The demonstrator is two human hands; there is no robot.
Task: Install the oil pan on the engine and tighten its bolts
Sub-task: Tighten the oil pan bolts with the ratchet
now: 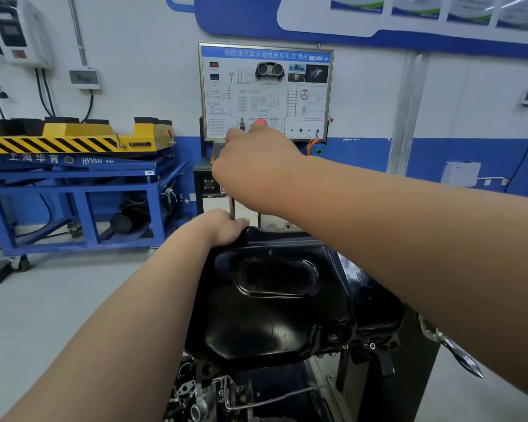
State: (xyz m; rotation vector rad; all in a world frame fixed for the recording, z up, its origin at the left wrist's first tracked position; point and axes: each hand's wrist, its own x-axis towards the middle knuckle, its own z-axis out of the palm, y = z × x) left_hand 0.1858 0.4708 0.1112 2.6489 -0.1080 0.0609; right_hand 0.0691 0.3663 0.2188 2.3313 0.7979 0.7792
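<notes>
Head view shows the black oil pan (275, 300) seated bottom-up on the engine (214, 391); the right hand (253, 166) wraps its fingers (237, 135) round the top of an upright driver (232, 205); the left hand (223, 228) curls round the shaft at the pan's far rim, probably steadying the tip on a hidden bolt; both elbows have free air, though a chrome handle (451, 348) juts out near the right arm.
</notes>
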